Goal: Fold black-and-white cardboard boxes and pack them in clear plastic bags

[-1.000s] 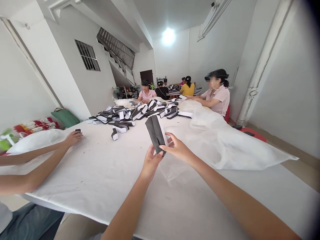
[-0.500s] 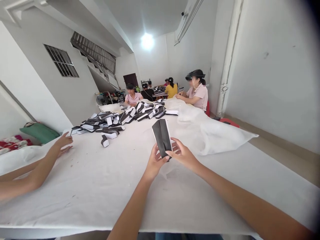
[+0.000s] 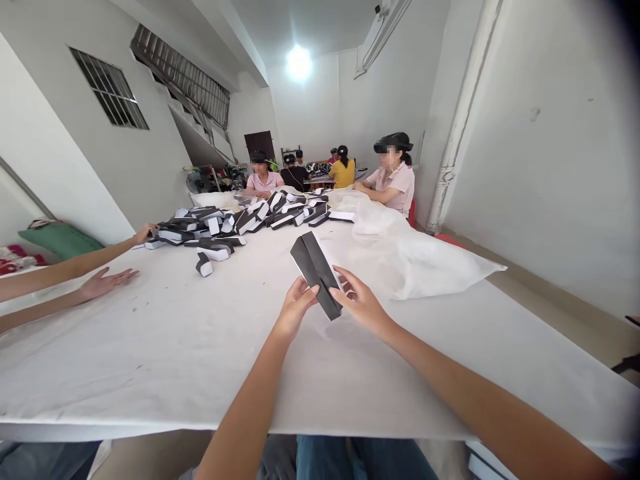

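Head view: both hands (image 3: 364, 305) hold a tilted black-and-white boxlike piece (image 3: 314, 265).

The person's bare left hand (image 3: 296, 309) and bare right hand (image 3: 364, 304) had slender fingers and narrow wrists. The uncovered left forearm (image 3: 255, 393) and right forearm (image 3: 450, 373) were slim, widening toward the elbows. Below, dark teal-blue cloth trousers (image 3: 325, 459) covered the lap, a darker line parting the legs. Creased grey fabric (image 3: 280, 459) showed beside them, its wearer unclear.
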{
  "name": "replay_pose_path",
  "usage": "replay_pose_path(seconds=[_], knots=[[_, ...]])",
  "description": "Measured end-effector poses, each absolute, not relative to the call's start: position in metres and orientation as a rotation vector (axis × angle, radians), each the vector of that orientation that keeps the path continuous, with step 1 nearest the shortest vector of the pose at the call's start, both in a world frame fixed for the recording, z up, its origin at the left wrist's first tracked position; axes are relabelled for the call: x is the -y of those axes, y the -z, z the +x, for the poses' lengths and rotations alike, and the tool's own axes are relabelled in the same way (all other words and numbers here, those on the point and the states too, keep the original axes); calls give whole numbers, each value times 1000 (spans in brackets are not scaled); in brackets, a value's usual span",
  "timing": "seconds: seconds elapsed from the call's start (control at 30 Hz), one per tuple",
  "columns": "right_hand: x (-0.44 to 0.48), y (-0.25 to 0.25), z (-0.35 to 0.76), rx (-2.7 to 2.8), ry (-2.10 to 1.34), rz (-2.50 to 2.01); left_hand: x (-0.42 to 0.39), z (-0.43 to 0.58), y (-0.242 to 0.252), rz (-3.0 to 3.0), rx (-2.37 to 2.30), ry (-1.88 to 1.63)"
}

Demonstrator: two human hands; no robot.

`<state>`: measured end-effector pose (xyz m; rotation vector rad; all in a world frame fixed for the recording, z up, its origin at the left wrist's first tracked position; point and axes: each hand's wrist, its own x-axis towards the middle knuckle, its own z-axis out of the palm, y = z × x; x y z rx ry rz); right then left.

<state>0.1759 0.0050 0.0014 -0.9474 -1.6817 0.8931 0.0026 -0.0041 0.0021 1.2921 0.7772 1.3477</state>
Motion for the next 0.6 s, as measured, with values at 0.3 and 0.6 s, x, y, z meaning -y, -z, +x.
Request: replay_pose_path(seconds=[0.3,0.6], knots=[[-3,-2,176,1684,-960,-919,3,0,-5,1275,-837,-1365],[-9,6,176,1537,-970,-762,-2,3,8,1509,-976,-1546]])
